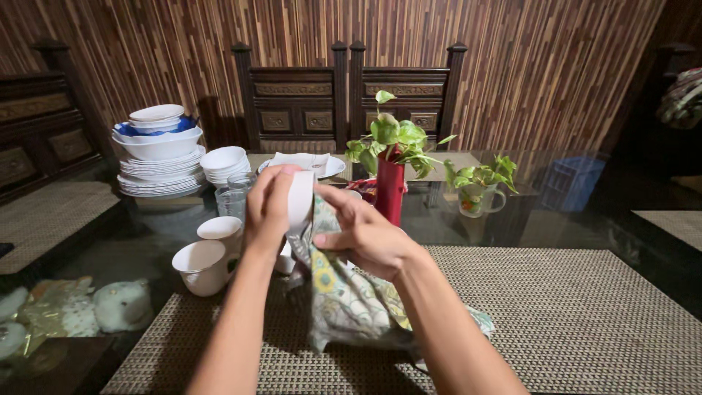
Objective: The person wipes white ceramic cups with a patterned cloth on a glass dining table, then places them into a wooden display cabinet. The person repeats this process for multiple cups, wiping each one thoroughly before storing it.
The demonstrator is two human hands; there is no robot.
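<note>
Placemat (585,322) and glass table (570,219) lie under your work; the stack of plates and bowls (159,157) stands well to the left. Your left hand (267,208) grips the white cup (300,201) above the mat, while your right hand (362,234) pinches the patterned cloth (347,300) against it. Turn the cup steadily and press cloth into the rim.

Striped reed-panel wall (512,66) behind, two carved dark wooden chairs (351,102) at the glass surface (570,212), woven placemat (585,314) in dim, warm light.
</note>
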